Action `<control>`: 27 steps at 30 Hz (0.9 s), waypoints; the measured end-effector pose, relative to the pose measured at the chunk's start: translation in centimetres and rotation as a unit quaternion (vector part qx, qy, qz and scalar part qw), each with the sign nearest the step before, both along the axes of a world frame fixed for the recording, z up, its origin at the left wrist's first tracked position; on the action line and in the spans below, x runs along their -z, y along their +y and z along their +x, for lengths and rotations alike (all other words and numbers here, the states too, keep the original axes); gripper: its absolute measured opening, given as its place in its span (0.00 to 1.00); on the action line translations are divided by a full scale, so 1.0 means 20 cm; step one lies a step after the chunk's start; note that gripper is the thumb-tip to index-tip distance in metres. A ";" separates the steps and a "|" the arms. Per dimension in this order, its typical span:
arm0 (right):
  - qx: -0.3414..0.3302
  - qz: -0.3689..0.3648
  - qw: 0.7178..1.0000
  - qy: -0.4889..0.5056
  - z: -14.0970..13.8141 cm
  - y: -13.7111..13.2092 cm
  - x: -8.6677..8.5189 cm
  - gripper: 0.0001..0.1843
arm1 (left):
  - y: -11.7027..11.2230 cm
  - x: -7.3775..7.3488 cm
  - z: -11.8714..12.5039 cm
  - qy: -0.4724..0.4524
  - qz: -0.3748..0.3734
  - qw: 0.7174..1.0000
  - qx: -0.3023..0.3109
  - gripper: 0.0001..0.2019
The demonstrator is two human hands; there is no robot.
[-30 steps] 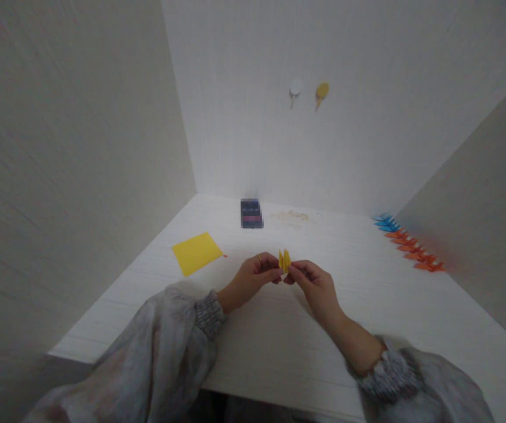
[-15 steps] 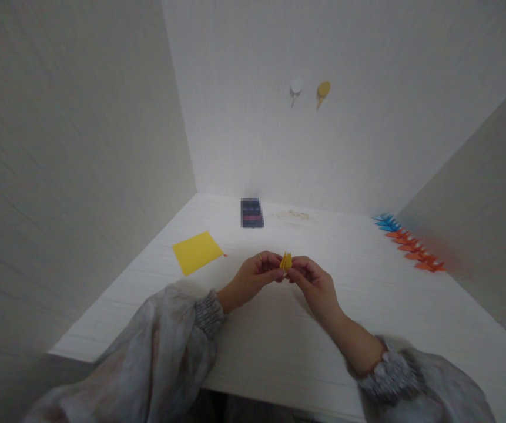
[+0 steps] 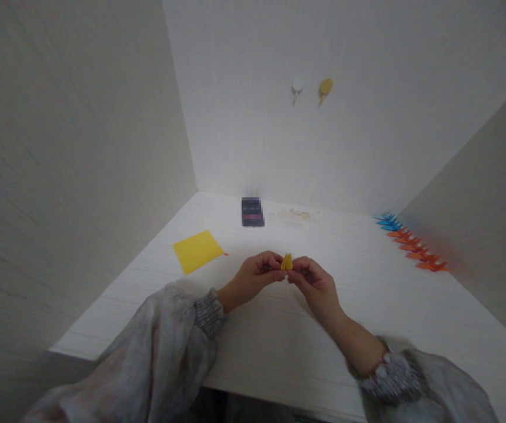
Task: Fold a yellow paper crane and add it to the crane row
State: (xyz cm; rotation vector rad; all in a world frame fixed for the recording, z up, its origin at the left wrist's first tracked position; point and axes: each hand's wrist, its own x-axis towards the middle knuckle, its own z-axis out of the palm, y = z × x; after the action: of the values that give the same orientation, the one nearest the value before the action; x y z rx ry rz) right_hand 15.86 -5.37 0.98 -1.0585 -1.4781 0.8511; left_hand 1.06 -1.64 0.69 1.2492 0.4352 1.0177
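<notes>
A small folded yellow paper piece (image 3: 287, 262) is held above the white table (image 3: 279, 341), pinched from both sides. My left hand (image 3: 255, 275), with a ring on one finger, grips its left side with closed fingers. My right hand (image 3: 314, 282) pinches its right side. Only the top of the paper shows between the fingertips. Both hands hover near the middle of the table, fingertips touching.
A flat yellow paper sheet (image 3: 197, 251) lies to the left. A dark blurred box (image 3: 253, 212) stands at the back. A row of folded blue paper pieces (image 3: 387, 222) and orange paper pieces (image 3: 420, 252) runs along the right wall. Two round pegs (image 3: 310, 89) are on the back wall.
The yellow paper piece has been pressed narrower between the fingertips; less of it shows now. Both hands stay in nearly the same place.
</notes>
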 end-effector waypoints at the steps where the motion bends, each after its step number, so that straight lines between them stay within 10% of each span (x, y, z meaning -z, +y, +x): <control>1: 0.001 -0.010 1.000 0.008 0.00 0.00 0.00 0.04 | 0.00 0.00 0.00 0.002 0.006 1.000 -0.003 0.09; 27: 0.013 -0.021 0.998 0.063 -0.01 0.00 0.02 0.07 | 0.01 0.00 0.00 0.028 -0.008 0.998 -0.059 0.12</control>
State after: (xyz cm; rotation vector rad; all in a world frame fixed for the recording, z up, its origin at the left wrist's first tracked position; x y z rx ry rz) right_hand 15.63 -5.45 0.66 -1.0354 -1.3430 0.9173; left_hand 1.03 -1.37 0.64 1.2526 0.5646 1.0780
